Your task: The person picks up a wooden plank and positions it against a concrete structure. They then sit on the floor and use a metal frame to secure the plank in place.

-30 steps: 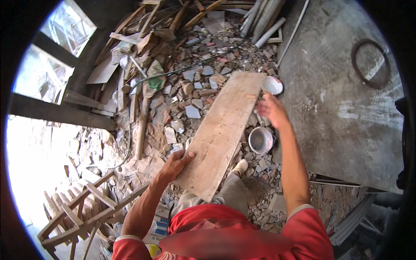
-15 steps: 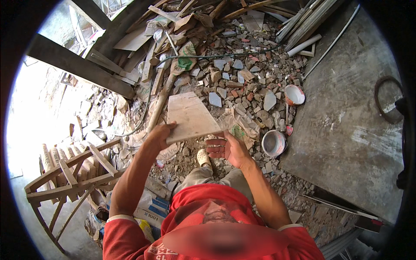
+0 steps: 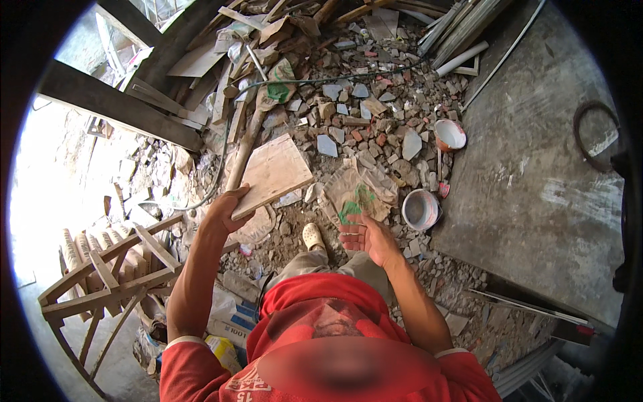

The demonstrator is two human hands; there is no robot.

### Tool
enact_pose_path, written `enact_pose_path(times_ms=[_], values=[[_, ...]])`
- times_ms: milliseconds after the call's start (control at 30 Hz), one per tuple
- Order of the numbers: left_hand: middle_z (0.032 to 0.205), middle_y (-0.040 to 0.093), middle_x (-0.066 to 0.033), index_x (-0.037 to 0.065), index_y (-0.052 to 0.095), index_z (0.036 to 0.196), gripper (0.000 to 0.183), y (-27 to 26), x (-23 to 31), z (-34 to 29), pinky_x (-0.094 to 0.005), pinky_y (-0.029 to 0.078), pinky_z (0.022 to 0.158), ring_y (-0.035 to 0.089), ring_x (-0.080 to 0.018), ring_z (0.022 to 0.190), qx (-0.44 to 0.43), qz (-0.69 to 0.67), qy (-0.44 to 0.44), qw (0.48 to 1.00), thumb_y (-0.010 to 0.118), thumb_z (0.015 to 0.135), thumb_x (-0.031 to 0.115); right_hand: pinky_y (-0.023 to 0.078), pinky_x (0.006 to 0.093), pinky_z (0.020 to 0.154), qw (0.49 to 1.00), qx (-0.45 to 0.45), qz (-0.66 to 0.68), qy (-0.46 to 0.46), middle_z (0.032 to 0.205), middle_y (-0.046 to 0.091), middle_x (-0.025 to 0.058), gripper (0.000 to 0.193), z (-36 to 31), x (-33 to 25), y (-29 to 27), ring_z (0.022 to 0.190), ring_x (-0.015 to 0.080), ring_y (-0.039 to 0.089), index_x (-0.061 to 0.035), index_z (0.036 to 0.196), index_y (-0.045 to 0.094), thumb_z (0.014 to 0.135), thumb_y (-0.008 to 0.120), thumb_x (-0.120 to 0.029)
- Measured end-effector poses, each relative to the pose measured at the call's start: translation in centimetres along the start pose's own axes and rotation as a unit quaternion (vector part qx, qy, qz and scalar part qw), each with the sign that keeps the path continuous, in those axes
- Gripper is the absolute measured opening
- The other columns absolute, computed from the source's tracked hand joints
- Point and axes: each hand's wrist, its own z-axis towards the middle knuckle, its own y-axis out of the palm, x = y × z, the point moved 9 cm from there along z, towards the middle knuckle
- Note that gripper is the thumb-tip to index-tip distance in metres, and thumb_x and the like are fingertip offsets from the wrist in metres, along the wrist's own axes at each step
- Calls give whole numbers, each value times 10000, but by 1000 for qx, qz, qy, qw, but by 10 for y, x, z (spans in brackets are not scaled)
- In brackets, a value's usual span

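Rubble floor; wooden board in left hand at near-left corner, extending far-right, long axis unclear; right hand empty, loosely spread, apart at right.

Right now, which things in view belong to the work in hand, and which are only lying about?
In hand:
- flat pale-brown wooden board, held by the left hand
- open right hand, apart from it

Lying about:
- orange bowl, white inside
- round whitish bucket
- crumpled beige-green sack
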Motion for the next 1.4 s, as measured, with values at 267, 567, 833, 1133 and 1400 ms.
enact_pose_path(times_ms=[267, 567, 833, 1133, 1400], values=[[833, 627, -39, 39, 631, 1074, 276, 5, 4, -12, -318, 572, 574, 614, -141, 665, 12, 22, 7, 1000, 718, 940, 264, 585, 421, 836, 1000, 7, -20, 0, 1164, 680, 206, 576, 6, 11, -3, 984, 298, 700, 19, 1336, 495, 1047, 449, -477], [888, 676, -33, 58, 653, 1050, 256, 43, -5, -36, -296, 578, 641, 647, -141, 701, -7, 24, 13, 1000, 648, 981, 304, 614, 417, 749, 998, -63, 24, -7, 1074, 709, 189, 700, 11, -43, 54, 882, 280, 724, -32, 1382, 459, 976, 513, -599], [1152, 663, -147, -33, 543, 1238, 358, 104, -19, -48, -405, 609, 834, 700, -228, 962, -74, -93, 30, 992, 493, 1055, 270, 606, 334, 613, 995, -45, -82, -33, 955, 715, 115, 608, 22, -104, 76, 748, 186, 716, 0, 1397, 489, 923, 637, -350], [1260, 624, -138, 17, 507, 1329, 506, 122, -13, -62, -422, 596, 903, 667, -244, 1080, -127, -211, 23, 969, 261, 1101, 395, 585, 328, 584, 998, 23, -51, -40, 965, 668, 104, 553, 27, -114, 55, 677, 183, 674, 9, 1369, 487, 896, 654, -225], [1208, 638, -162, -8, 536, 1271, 366, 114, -17, -51, -440, 553, 933, 658, -276, 1070, -143, -150, 31, 978, 503, 1036, 272, 601, 345, 570, 997, -1, -55, -63, 939, 696, 109, 444, 19, -118, 72, 709, 200, 703, -1, 1281, 570, 925, 632, -259]])
